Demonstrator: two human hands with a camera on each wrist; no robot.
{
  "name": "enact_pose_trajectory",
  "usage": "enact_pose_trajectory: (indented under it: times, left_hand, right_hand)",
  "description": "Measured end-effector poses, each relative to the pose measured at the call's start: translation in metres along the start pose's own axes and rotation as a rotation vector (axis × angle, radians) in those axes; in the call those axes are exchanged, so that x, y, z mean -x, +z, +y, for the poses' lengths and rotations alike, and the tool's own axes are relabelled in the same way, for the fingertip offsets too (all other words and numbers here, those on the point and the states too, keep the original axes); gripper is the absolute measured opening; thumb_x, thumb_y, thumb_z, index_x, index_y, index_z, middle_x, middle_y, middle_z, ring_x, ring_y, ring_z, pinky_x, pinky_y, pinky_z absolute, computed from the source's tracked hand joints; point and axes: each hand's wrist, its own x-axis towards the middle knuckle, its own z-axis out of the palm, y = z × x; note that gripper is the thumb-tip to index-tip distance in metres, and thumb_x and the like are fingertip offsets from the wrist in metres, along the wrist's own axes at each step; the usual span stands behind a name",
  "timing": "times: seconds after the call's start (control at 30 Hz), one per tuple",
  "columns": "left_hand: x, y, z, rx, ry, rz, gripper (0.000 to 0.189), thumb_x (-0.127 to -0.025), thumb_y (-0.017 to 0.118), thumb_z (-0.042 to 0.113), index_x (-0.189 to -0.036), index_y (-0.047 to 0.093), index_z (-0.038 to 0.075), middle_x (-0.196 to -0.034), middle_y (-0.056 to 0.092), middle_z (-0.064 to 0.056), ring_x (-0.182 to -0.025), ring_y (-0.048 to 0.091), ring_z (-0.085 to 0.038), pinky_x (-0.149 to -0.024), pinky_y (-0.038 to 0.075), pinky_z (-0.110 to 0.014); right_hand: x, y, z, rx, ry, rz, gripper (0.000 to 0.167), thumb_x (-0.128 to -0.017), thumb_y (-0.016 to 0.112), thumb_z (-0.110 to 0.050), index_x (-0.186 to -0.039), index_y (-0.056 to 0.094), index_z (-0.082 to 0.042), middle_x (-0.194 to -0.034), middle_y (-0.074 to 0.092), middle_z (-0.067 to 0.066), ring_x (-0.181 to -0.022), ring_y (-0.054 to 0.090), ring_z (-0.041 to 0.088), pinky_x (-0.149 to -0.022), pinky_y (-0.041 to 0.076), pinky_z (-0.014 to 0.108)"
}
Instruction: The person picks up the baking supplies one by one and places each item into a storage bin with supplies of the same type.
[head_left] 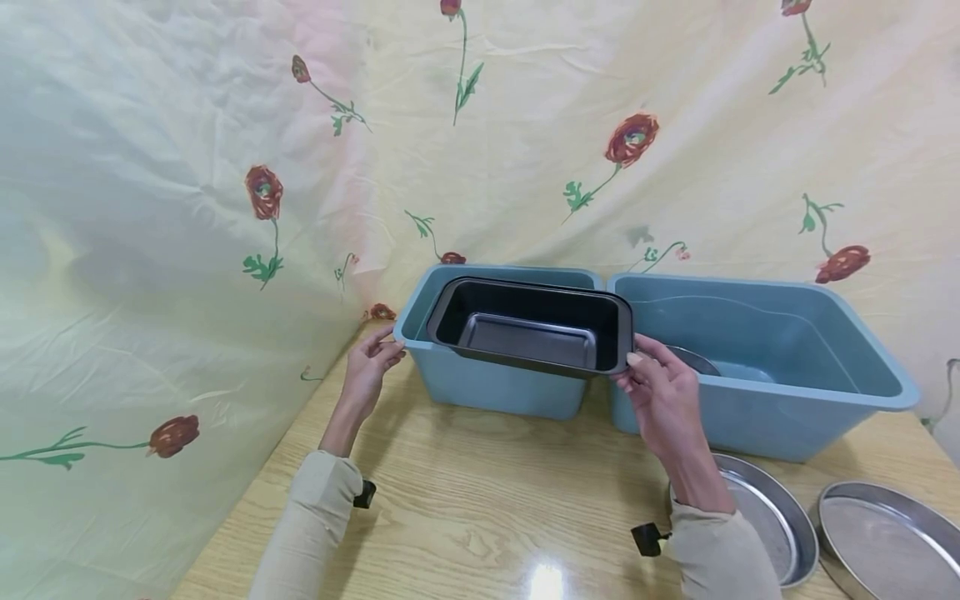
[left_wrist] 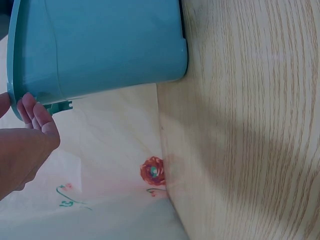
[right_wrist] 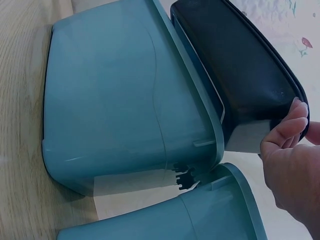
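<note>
A black rectangular loaf pan (head_left: pixel 528 333) is held over the left blue plastic bin (head_left: pixel 495 387), its hollow side facing me. My right hand (head_left: pixel 666 396) pinches the pan's right end by the rim, thumb on top and fingers beneath. In the right wrist view the pan (right_wrist: pixel 235 65) is tilted above the bin's opening. At the bin's left corner, my left hand (head_left: pixel 367 371) grips the rim between thumb and fingers. The left wrist view shows those fingers under the rim of the bin (left_wrist: pixel 115 45). Most of the bin's inside is hidden by the pan.
Close beside it stands a second blue bin (head_left: pixel 757 408), with part of a round metal pan (head_left: pixel 693 361) inside. Two round metal pans, one (head_left: pixel 772 508) by my right forearm and another (head_left: pixel 892 542) farther right, lie on the wooden table (head_left: pixel 480 500). A flowered cloth (head_left: pixel 525 167) hangs behind.
</note>
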Motion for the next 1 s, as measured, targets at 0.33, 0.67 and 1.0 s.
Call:
enact_pose_trajectory:
  times: [0.33,0.67,1.0]
  left_hand:
    - [0.000,0.000,0.000,-0.016,-0.008,-0.003,0.044,-0.102,0.062,0.003,-0.144,0.053,-0.007,-0.093,0.065,0.000,-0.092,0.064,-0.020,-0.093,0.052,-0.031]
    - [0.001,0.001,0.000,-0.005,-0.003,0.001,0.044,-0.101,0.063,0.002,-0.143,0.054,-0.007,-0.092,0.066,0.000,-0.090,0.065,-0.017,-0.097,0.052,-0.037]
    - [0.001,0.001,0.001,-0.001,-0.004,0.009,0.043,-0.102,0.062,0.002,-0.143,0.053,-0.008,-0.090,0.066,0.001,-0.085,0.064,-0.012,-0.088,0.053,-0.027]
  right_hand:
    - [-0.006,0.002,0.001,-0.026,-0.002,-0.008,0.020,-0.105,0.051,0.005,-0.121,0.063,0.004,-0.085,0.071,0.009,-0.068,0.065,0.013,-0.064,0.053,0.019]
    - [-0.011,0.006,0.001,-0.028,0.004,-0.005,0.020,-0.104,0.050,0.006,-0.119,0.063,0.003,-0.083,0.069,0.008,-0.068,0.063,0.013,-0.064,0.053,0.019]
    - [-0.017,0.007,0.003,-0.013,0.009,0.001,0.018,-0.105,0.052,0.003,-0.120,0.062,0.003,-0.085,0.068,0.009,-0.070,0.062,0.013,-0.065,0.053,0.019]
